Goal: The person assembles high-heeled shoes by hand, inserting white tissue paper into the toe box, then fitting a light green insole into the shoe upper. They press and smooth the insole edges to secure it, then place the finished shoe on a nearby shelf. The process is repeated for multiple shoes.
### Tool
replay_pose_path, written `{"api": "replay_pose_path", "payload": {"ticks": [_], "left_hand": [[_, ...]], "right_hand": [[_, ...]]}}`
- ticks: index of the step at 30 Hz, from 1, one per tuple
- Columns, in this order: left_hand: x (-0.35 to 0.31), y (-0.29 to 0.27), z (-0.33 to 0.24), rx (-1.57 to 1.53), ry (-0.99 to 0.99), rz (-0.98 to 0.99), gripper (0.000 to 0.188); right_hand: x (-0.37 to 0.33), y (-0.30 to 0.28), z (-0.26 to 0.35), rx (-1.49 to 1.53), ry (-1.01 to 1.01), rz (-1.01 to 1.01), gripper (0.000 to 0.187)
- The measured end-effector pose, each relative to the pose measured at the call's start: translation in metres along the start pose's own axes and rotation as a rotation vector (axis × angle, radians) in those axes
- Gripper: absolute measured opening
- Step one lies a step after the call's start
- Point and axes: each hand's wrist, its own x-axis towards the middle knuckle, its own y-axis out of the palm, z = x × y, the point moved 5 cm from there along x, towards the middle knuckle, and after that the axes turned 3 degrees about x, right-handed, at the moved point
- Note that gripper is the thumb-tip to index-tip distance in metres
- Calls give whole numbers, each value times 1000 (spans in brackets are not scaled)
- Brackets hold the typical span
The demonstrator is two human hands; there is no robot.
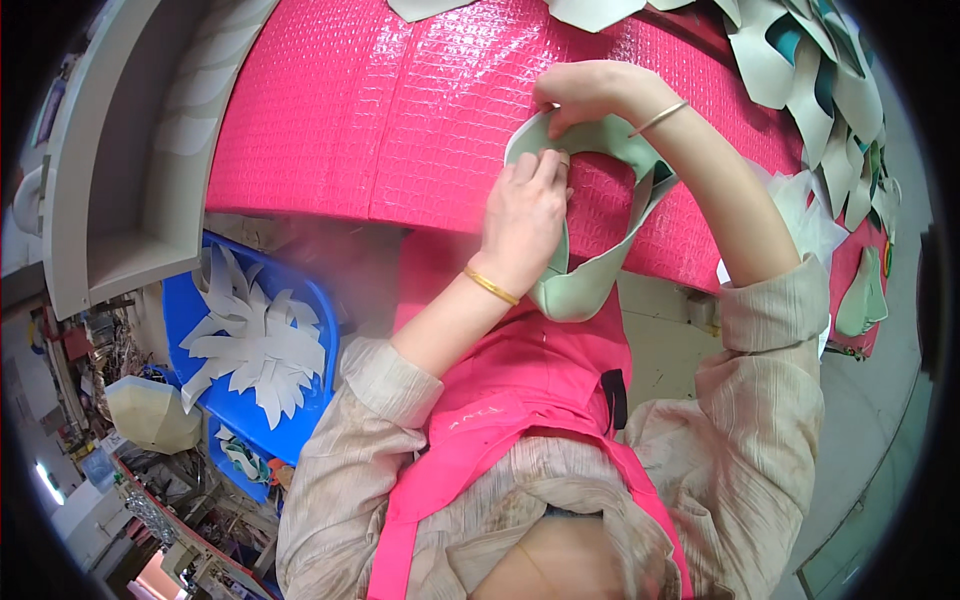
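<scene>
Left hand (pixel 524 215) and right hand (pixel 597 88) grasp a pale green piece (pixel 578 292) over the pink table (pixel 310 120), blue bin (pixel 283 440) at left.

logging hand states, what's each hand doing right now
Left hand: closed, holding the green piece.
Right hand: closed, holding the same piece's far edge.

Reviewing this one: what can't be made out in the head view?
Head view:
Palm of the left hand: hidden by its own back.
Part of the green piece: covered by that hand.
Inside of the blue bin: partly hidden by white scraps.
Pale pieces at top: cut off by upper edge.
</scene>
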Motion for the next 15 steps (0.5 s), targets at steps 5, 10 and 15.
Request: {"api": "replay_pose_path", "payload": {"ticks": [5,10,15], "left_hand": [[-1,2,6,-75,102,-200,35],[10,1,4,-30,85,-86,37],[10,4,13,-144,144,-242,33]], "right_hand": [[-14,-2,-9,19,63,3,34],[-11,-4,-12,36,87,18,39],[-17,-2,-24,84,124,59,42]]}}
